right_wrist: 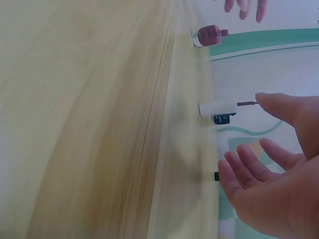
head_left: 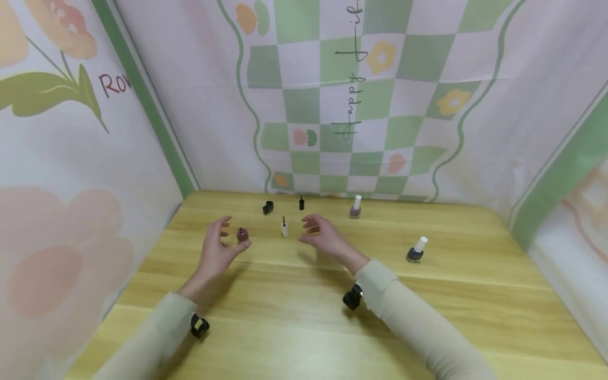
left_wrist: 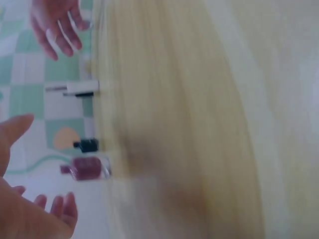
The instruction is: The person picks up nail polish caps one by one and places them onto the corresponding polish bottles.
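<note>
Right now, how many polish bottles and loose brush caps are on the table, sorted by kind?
Capped bottles: 2 (mauve bottle, dark capped bottle)
Uncapped bottles: 2 (maroon bottle, dark uncapped bottle)
Loose brush caps: 2 (white brush cap, black brush cap)
Total: 6

Around the near brush (head_left: 284,229), the leftmost bottle (head_left: 243,235) stood at nine o'clock, the far brush (head_left: 301,204) at one, the rightmost bottle (head_left: 415,253) just past three.
</note>
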Motion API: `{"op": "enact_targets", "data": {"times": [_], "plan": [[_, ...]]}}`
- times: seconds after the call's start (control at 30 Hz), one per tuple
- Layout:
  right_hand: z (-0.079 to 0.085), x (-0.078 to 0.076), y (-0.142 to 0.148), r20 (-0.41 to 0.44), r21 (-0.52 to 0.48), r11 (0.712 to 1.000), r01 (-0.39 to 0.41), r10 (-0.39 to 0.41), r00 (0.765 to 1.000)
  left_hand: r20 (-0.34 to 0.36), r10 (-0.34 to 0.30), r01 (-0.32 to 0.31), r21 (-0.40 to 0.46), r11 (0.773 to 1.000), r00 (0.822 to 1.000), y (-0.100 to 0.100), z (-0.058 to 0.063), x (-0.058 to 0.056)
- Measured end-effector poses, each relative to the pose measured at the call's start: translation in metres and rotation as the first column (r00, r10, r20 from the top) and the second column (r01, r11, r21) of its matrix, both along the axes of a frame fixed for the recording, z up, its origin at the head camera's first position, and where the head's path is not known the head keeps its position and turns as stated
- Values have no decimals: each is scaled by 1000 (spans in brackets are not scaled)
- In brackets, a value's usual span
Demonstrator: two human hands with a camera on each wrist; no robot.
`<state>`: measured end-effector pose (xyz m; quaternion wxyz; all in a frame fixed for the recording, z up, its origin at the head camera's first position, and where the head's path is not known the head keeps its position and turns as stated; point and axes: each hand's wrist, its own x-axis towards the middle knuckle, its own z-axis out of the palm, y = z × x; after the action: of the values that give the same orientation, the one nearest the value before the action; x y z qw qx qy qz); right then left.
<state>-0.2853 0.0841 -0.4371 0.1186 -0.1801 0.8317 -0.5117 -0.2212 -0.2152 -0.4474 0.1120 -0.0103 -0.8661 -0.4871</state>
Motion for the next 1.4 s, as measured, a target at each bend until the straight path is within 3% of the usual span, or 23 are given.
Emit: {"op": "enact_targets", "data": {"times": [0.23,0.4,0.6,0.8,0.93,1.13,1.4], "plan": [[-9,-13,-18,68,12,1000,-12,11,998,156,-44,46,-11,999,987,-14,-10,-15],[-17,-22,-27,74,16,999,-30,28,997,232,-84,78,34,996,969,-21,-14,-28],[-23,-32,-36,125,-6,1000,-8,8,992,306,-187,194,8,981,933,-33,-19,-43],[-23,-39,-45,120,-14,1000,-1,2,993,338,-263,286,-20,958,904,-46,-14,-51],[-24,-41,-48,113,-19,1000,-14,17,994,327,-269,280,15,960,906,-49,-16,-55],[-24,-42,-49,115,-13,1000,-20,21,993,273,-245,260,-18,966,930,-43,-25,-59],[-25,-45,-51,103,-19,999,37,-35,994,257,-180,188,-5,982,949,-35,-26,-59]]}}
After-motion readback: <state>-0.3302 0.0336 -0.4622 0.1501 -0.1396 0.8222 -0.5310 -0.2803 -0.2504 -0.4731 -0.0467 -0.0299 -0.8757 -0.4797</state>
